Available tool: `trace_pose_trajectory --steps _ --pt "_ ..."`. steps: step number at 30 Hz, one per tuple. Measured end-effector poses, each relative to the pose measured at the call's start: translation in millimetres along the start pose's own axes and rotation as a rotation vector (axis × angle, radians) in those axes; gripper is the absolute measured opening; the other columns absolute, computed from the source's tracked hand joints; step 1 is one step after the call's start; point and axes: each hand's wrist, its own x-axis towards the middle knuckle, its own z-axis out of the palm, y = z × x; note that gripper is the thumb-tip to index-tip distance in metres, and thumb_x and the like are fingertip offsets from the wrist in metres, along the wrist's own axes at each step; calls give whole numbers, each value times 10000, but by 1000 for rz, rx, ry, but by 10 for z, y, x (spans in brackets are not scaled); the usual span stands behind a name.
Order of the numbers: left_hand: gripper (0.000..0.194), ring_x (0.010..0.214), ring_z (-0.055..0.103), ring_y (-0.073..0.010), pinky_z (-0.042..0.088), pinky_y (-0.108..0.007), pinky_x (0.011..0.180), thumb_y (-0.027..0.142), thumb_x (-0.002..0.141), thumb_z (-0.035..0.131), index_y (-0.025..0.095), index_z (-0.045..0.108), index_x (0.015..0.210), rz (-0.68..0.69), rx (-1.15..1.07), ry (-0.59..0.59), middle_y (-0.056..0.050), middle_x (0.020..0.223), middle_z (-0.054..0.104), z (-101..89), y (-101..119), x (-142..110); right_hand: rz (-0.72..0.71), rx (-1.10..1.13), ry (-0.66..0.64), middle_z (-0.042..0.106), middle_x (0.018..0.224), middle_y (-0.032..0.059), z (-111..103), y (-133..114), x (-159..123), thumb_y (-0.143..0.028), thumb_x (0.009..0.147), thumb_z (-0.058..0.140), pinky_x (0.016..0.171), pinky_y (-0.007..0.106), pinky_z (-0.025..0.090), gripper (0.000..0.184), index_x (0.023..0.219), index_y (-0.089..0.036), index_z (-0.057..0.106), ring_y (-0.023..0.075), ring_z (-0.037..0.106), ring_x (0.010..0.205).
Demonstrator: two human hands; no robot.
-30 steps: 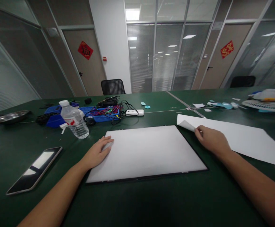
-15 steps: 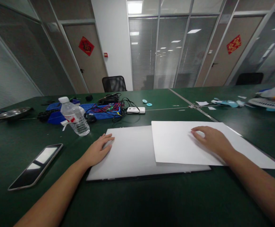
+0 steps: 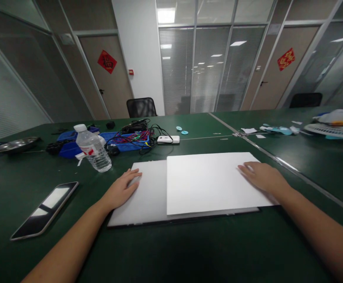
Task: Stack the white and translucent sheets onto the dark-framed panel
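Note:
Straight ahead of me on the table lies a thin pale grey panel (image 3: 149,204) with a dark edge. My left hand (image 3: 123,188) rests on its left end, fingers stretched and spread. A white sheet (image 3: 203,182) covers the middle and right of the panel; its right end reaches past the panel. On that right end lies my right hand (image 3: 261,177), fingers extended toward the left and thumb low. The panel's right part is hidden beneath the sheet.
A phone (image 3: 46,210) lies at the left. Behind it stands a water bottle (image 3: 93,147), beside blue trays (image 3: 125,140) of tangled wires. A white power strip (image 3: 168,139) sits farther back. A metal strip (image 3: 289,165) crosses the green table; a fan-like white object (image 3: 333,129) is at far right.
The white sheet has slid left across the panel, so more of the panel is covered. My right hand stays near the same place, now by the sheet's right end. My left hand has not moved.

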Motion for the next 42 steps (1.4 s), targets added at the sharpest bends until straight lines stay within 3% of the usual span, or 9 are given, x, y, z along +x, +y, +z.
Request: trace_pose_trajectory --steps 7,13,16,20,26,30,34,38,42 --pt "758 1604 380 -386 256 -602 1326 752 953 540 193 693 1442 -23 -3 -26 -158 1644 548 -4 -2 2 -312 196 29 780 1208 100 -109 -636 -192 -631 1034 435 965 552 561 554 1125 -260 838 338 708 1094" --pt "652 1583 419 -396 284 -620 1310 569 948 589 178 676 1461 14 42 -32 -177 1659 523 2 -59 2 -458 262 8 760 1277 91 -102 -657 -220 -577 1041 467 997 534 570 529 1340 -255 762 299 701 1142" --pt "622 1584 421 -386 293 -618 1306 454 930 578 183 661 1483 42 46 -40 -166 1684 489 -2 -87 -8 -361 199 68 744 1317 101 -55 -583 -172 -555 1038 460 1045 553 551 526 1336 -245 764 326 680 1217" --pt "636 1598 392 -377 276 -616 1312 343 888 570 193 654 1500 55 43 -66 -135 1691 484 -21 -97 -14 -187 98 113 771 1174 156 -3 -492 -128 -559 1028 442 958 590 573 550 1263 -214 800 368 718 1083" --pt "614 1629 310 -385 263 -630 1314 349 917 540 196 662 1499 32 31 -94 -111 1714 441 -42 -67 -17 -276 152 48 756 1296 93 63 -515 -132 -524 1027 459 1062 562 557 505 1256 -224 795 332 687 1220" --pt "593 1622 332 -393 268 -651 1306 470 973 536 208 667 1489 40 30 -82 -127 1701 462 -45 -41 -25 -317 172 36 734 1346 100 85 -509 -104 -509 1016 485 1121 570 523 486 1242 -215 798 327 657 1277" --pt "566 1611 367 -388 258 -670 1303 461 961 563 229 684 1464 86 10 -91 -130 1683 491 -56 -38 -26 -330 207 19 708 1398 92 106 -446 -71 -544 1002 524 1144 588 506 492 1289 -240 781 324 657 1285" --pt "588 1618 361 -366 226 -651 1323 363 919 566 249 665 1488 99 9 -90 -103 1684 498 -50 -44 -30 -292 272 24 697 1422 98 141 -433 -78 -593 981 571 1193 638 451 524 1314 -241 772 350 603 1387" --pt "681 1651 279 -352 197 -632 1339 299 915 515 265 559 1594 63 35 -91 -69 1726 437 -17 -29 -50 -149 587 15 728 1363 113 143 -476 -79 -615 893 700 1198 652 449 525 1254 -249 800 375 664 1312"
